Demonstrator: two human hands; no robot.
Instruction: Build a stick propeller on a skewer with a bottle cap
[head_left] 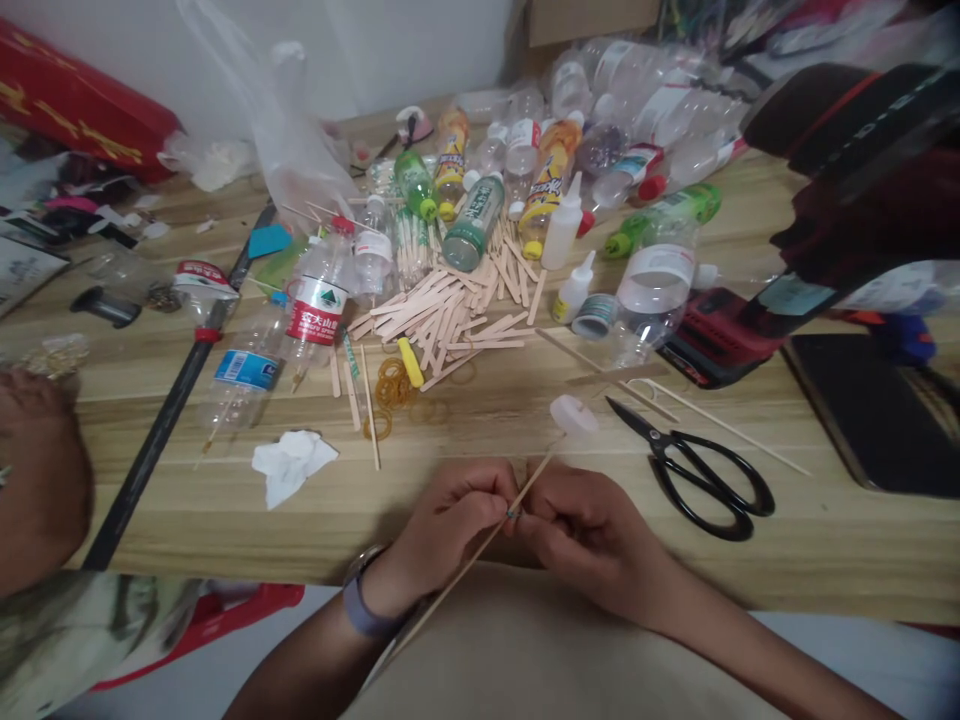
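Note:
My left hand, with a band on its wrist, is closed around a thin wooden stick that slants up and away from my body. A whitish translucent disc appears at the stick's far tip. Between my fingertips a tiny blue-green bit shows against the stick. My right hand is closed too, its fingers pinched together beside that spot; what they grip is hidden. Black-handled scissors lie slightly open to the right of my hands. Left of them rests a crumpled white tissue.
Flat wooden sticks are piled mid-table near rubber bands. Plastic bottles crowd the back. A red-black power tool and a dark phone-like slab occupy the right. Another person's arm rests at left beside a black bar.

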